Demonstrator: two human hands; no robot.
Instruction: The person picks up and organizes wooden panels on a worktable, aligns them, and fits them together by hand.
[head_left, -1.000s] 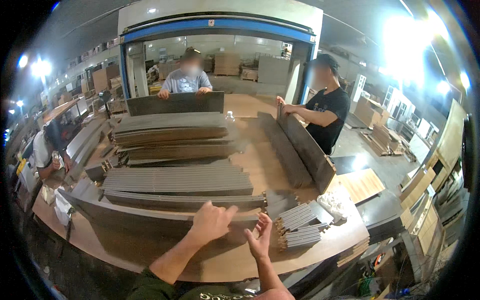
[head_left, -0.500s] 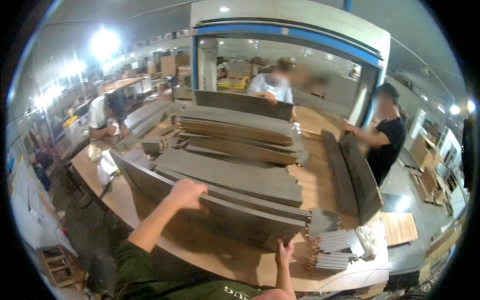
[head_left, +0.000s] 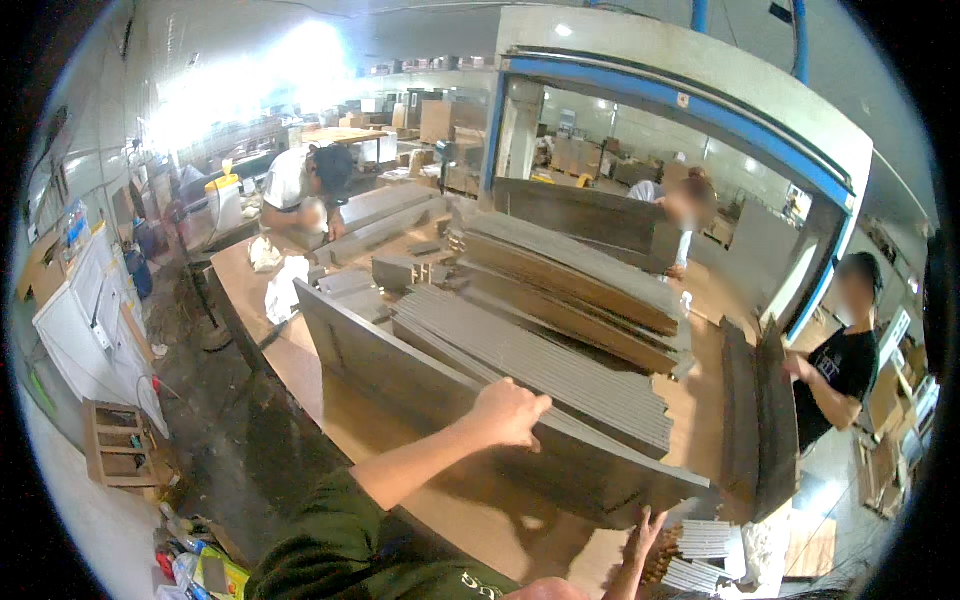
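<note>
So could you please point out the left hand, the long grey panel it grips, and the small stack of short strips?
left hand [head_left: 510, 412], head view, on the knuckles.
long grey panel [head_left: 400, 372], head view, on its upright face.
small stack of short strips [head_left: 703, 540], head view, on the top strips.

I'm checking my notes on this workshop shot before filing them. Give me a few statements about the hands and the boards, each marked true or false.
1. The left hand rests on the top edge of a long grey board standing on edge. True.
2. The right hand grips a hammer. False: its fingers are spread open at the board's lower right end, holding no tool.
3. Stacks of grey slats lie behind the board. True.
4. The person in the black shirt sits on the floor. False: they stand at the worktable, holding upright panels.
</note>
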